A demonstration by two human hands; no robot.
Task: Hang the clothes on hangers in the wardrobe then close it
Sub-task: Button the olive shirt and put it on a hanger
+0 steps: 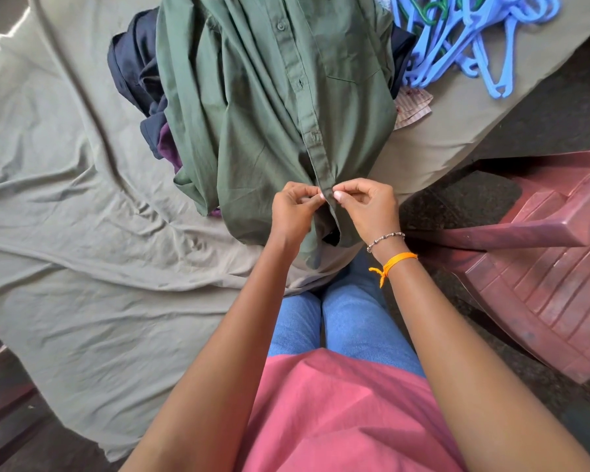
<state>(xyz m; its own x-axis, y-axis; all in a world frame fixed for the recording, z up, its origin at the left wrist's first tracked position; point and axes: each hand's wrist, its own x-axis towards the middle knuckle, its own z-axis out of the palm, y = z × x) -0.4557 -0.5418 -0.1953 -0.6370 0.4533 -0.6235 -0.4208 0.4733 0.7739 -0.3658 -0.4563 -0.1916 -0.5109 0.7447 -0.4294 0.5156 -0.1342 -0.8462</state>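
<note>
A green button-up shirt (263, 107) lies front up on a bed, spread over a heap of dark clothes (135, 69). My left hand (295, 212) and my right hand (367, 206) pinch the shirt's button placket near its lower hem, fingertips almost meeting on either side of the strip. A pile of light blue plastic hangers (464, 39), with a green one among them, lies at the top right of the bed. The wardrobe is out of view.
The bed is covered by a wrinkled grey-green sheet (65, 199). A striped pink garment (413, 107) pokes out from under the shirt's right side. A maroon plastic chair (542, 260) stands close on my right, over a dark floor.
</note>
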